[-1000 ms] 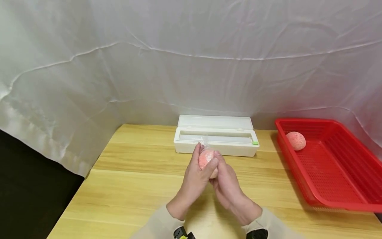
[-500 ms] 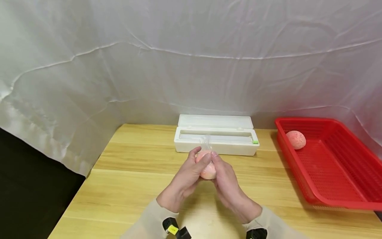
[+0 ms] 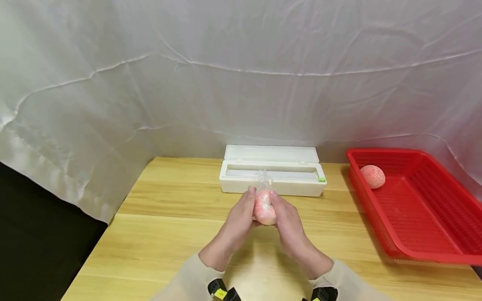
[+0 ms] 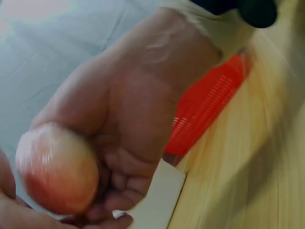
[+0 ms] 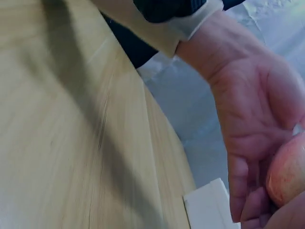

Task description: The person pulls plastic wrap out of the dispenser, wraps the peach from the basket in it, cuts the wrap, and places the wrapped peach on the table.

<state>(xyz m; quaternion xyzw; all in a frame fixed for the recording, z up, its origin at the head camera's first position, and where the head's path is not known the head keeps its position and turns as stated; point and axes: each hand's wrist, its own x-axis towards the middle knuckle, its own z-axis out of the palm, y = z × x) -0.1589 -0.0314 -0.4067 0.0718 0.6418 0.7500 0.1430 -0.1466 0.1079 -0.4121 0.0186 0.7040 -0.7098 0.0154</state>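
A round pink-and-cream fruit, glossy with clear plastic film, sits between both hands above the table's middle. The film's loose end sticks up past its far side. My left hand holds the fruit from the left, its thumb along the side. From the right, my right hand grips it with the thumb on its upper surface. In the left wrist view the fruit rests against curled fingers. Only part of the fruit shows in the right wrist view. Most fingers are hidden under it in the head view.
Behind the hands stands a white cling film dispenser, lid raised, with a green slider at its right end. A red basket at the right holds another pink fruit. A pale curtain hangs along the table's back.
The fruit has turned within the hands. My left thumb has moved from across the fruit's front to its left side. The dispenser and basket stay where they were.
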